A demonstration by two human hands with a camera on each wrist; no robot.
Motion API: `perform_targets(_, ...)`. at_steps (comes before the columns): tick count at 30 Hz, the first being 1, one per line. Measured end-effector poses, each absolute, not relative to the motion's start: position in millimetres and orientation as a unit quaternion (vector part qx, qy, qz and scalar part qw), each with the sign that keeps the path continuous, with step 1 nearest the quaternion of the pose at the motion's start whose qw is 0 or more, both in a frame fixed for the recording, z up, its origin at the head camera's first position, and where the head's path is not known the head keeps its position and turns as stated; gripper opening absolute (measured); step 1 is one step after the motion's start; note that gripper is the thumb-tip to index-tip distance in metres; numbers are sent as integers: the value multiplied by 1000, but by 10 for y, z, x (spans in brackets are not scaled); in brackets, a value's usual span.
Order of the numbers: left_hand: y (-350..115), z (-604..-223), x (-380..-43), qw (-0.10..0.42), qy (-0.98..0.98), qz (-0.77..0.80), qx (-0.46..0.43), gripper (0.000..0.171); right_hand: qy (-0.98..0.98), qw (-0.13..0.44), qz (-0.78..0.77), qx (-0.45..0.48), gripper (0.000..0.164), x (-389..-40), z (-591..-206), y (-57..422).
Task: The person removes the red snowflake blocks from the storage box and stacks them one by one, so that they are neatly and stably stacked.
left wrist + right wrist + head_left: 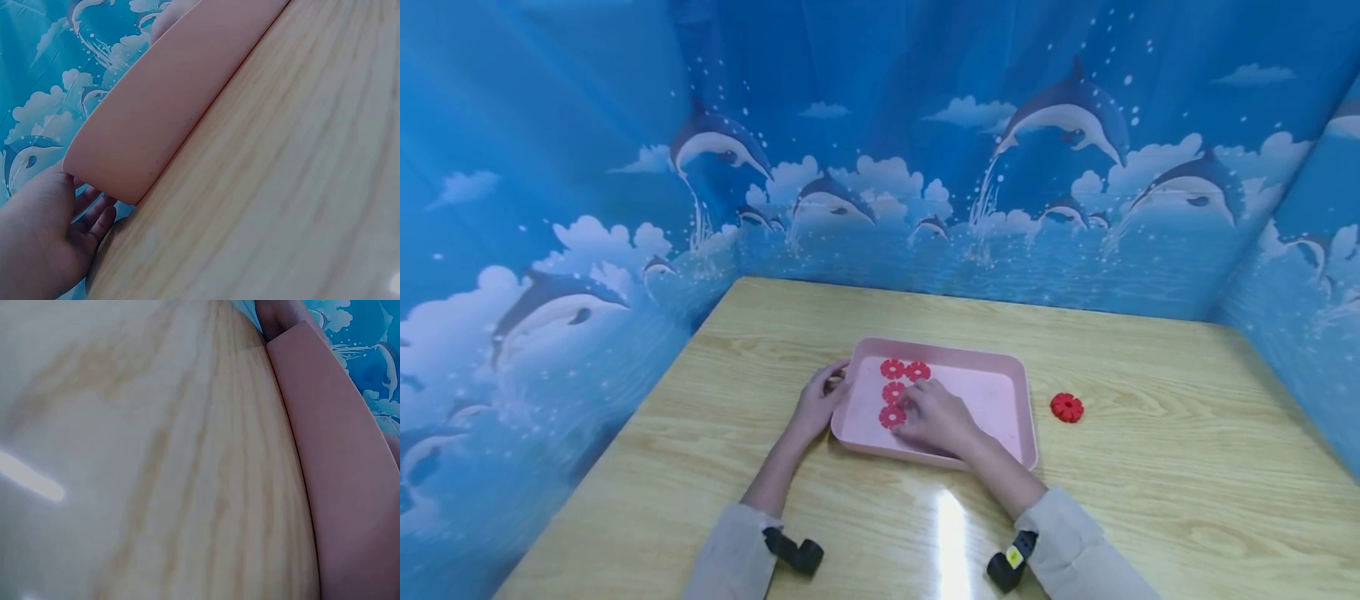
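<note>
Several red flower-shaped discs with notched rims lie flat at the left inside a pink tray (992, 392). Two sit side by side at the top, an upper-left disc (892, 369) and an upper-right disc (917, 372). Below them is a middle disc (893, 392), then the lowest disc (891, 417). My right hand (938, 417) reaches into the tray, its bent fingers and thumb at opposite edges of the lowest disc; anything under the palm is hidden. Against the tray's left outer wall rests my left hand (817, 406), fingers loosely bent.
Right of the tray, a red flower-shaped disc (1067, 407), perhaps a small stack, lies on the wooden table (1165, 433). Blue dolphin-printed curtains (880, 125) stand behind and beside the table. Both sleeves carry black wrist mounts.
</note>
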State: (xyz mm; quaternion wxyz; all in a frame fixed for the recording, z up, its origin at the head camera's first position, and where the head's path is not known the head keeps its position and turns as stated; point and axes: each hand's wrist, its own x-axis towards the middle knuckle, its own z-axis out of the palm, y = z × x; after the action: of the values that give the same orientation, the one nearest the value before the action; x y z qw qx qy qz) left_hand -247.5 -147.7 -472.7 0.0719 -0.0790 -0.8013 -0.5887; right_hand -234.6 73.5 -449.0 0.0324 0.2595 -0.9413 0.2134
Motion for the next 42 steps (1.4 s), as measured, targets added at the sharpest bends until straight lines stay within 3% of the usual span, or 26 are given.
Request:
perform_targets(23, -1479, -4718, -2463, 77, -797, -593, -82, 37, -935, 52, 203, 287, 38, -2373, -4510, 702)
perform_targets(42, -1468, -4719, -2464, 73, -798, -594, -69, 37, -934, 64, 245, 251, 42, -2288, -4355, 894)
